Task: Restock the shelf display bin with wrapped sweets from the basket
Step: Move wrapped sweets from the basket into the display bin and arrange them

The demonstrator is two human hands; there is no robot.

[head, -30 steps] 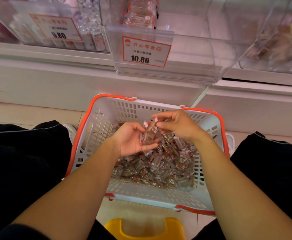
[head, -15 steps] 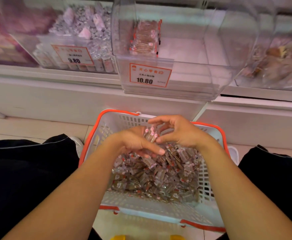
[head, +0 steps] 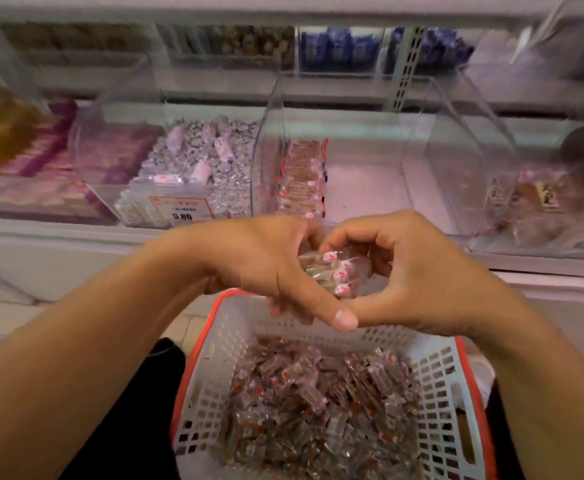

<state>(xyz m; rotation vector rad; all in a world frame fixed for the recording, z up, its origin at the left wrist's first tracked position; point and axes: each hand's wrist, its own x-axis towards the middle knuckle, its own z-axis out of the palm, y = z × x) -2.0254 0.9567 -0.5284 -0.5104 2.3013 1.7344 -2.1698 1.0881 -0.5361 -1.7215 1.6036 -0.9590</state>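
Both hands have risen out of the basket [head: 200, 403] since the earlier frames and now meet above its far rim, cupped together. Left hand [head: 266, 268] and right hand [head: 418, 275] have their fingers [head: 344, 237] curled round a small bundle of wrapped sweets [head: 332, 273], thumbs touching below it; grip looks narrow and full. Below and nearer than the fingers, the basket holds a deep heap of loose sweets [head: 318, 410]. Beyond the fingers, the clear display bin [head: 439, 150] on the shelf has come into fuller view: one stacked row of matching sweets [head: 302, 178] against its left wall, floor otherwise bare. Judgement: the load is in transit toward the bin; restocking is barely begun. Neighbouring bin of silver sweets [head: 211, 150] lies left of it.
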